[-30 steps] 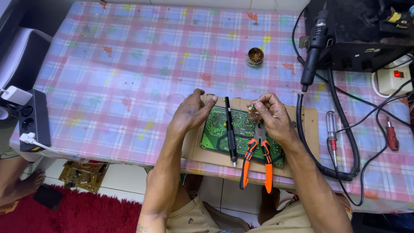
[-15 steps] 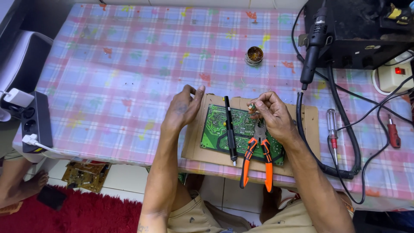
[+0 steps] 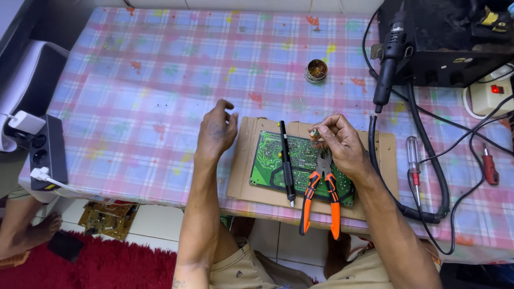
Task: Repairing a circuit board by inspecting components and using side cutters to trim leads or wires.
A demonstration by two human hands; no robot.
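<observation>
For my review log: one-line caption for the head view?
Right hand pinches a small part above a green circuit board; left hand hovers empty.

Bright, even light (sharp, edges bowed).

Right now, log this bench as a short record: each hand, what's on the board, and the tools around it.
left hand: raised, fingers loosely curled, holding nothing, left of the cardboard
right hand: pinching a small component above the circuit board
circuit board: green, lying on a cardboard sheet
on the board: black pen-shaped tool, orange-handled pliers
right side: two screwdrivers, black cables
behind: small round tin on the checked tablecloth
</observation>
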